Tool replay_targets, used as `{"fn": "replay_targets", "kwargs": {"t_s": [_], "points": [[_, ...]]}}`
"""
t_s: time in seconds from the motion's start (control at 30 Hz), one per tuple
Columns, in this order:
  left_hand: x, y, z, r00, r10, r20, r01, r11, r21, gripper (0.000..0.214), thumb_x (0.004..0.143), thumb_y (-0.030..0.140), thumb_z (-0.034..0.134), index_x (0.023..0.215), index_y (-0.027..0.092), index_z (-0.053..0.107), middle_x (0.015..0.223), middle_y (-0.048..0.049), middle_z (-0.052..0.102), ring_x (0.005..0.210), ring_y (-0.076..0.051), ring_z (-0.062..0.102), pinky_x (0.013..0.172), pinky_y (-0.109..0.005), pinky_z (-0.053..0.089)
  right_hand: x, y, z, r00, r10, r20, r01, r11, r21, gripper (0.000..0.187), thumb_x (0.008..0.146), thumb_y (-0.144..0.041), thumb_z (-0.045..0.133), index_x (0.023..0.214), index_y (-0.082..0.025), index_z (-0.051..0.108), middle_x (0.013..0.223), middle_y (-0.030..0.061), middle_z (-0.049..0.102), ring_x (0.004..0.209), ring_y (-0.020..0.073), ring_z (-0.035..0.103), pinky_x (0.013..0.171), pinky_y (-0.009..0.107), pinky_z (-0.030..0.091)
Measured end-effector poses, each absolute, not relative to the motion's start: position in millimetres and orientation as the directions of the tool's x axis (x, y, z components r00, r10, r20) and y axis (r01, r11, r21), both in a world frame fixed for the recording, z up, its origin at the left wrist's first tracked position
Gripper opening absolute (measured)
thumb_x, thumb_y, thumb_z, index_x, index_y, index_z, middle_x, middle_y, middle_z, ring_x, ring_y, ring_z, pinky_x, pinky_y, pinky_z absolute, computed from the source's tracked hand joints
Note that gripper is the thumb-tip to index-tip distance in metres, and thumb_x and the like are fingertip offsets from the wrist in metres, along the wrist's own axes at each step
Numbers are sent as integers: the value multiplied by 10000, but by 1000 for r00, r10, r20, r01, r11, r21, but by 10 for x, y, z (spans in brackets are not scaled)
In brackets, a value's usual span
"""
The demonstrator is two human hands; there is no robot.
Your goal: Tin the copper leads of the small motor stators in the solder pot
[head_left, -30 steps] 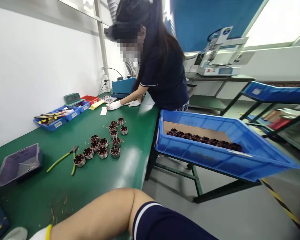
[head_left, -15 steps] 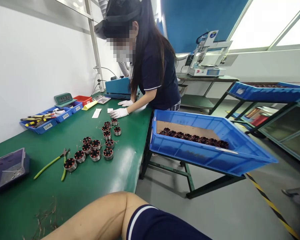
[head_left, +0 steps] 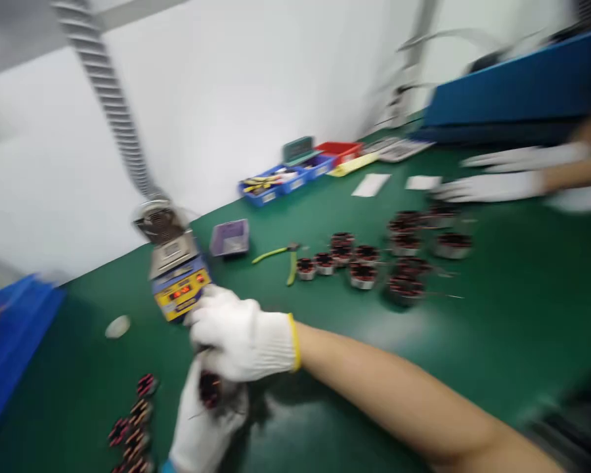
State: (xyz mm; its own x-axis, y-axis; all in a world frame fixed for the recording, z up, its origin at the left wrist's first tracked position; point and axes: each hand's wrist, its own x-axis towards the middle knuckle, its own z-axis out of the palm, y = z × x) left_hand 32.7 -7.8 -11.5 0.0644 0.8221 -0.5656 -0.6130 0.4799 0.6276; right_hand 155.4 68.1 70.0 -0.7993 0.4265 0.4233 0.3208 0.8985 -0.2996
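My left hand (head_left: 201,420), in a white glove, is closed around a copper-wound motor stator (head_left: 209,389) at the lower middle of the head view. Just above it, my right hand (head_left: 234,335), gloved in white with a yellow cuff edge, lies over the top of the stator with its fingers bent. What those fingers grip is hidden and smeared by motion. Several wound stators (head_left: 134,430) lie in a cluster left of my left hand. Right behind my right hand stands a blue-and-yellow heated unit (head_left: 181,289) with red lit digits.
More stators (head_left: 362,274) with silvery rims stand at right, near green-handled cutters (head_left: 292,263). Behind are a purple tray (head_left: 230,238) and blue bins (head_left: 261,197). A co-worker's gloved hands (head_left: 497,187) rest at far right. A ribbed hose (head_left: 111,98) hangs over the unit. A blue crate (head_left: 20,341) is at left.
The view has swung left from the co-worker and the blue crate on a stand. Both my gloved hands, the held stator and the lit unit are now in sight.
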Motion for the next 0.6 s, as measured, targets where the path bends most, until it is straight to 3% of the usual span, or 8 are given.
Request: {"fn": "replay_targets", "kwargs": {"t_s": [0.1,0.2,0.27,0.4,0.5,0.6], "points": [[148,-146,-112,-25,834,-551,-664,399,633,358,835,475,545,735,132,569,630,-56,601,388,-99,473,342,-180,307,1527,807,528,-666,610,428,200,700,-686,32,752,-141,599,735,-138,625,838,50,644,826,185,585,817,325,434],[131,-100,-111,-102,831,-547,-686,340,643,419,872,494,448,698,125,548,573,-68,584,327,-80,405,317,-162,201,1561,896,474,-571,802,177,201,345,-917,122,808,-215,522,757,-156,617,760,31,653,668,154,585,628,267,435],[150,-84,-96,-207,774,-598,-675,330,660,421,886,493,427,732,123,556,579,-70,591,374,-99,465,343,-165,265,1589,920,482,-584,812,1,335,242,-911,146,794,-302,558,786,-186,645,713,10,660,638,163,589,616,272,421],[173,-127,-98,-360,727,-585,-584,313,749,479,780,615,545,803,137,576,574,-25,583,439,-114,518,427,-198,383,1567,893,472,-684,696,-218,564,315,-763,230,651,-391,704,845,-269,715,772,-16,676,692,192,610,605,264,394],[151,-161,-164,-400,788,-467,-463,266,846,575,671,698,603,813,141,598,588,-13,585,487,-130,542,431,-205,383,1505,852,417,-742,626,-239,541,350,-765,205,646,-404,701,818,-297,731,843,-33,672,732,182,613,594,243,382],[115,-168,-230,-437,813,-384,-351,239,906,560,680,674,617,829,134,632,649,-28,619,611,-159,597,519,-226,450,1457,817,378,-722,657,-215,522,315,-793,159,692,-347,648,814,-284,726,873,-39,668,768,170,613,635,236,388]]}}
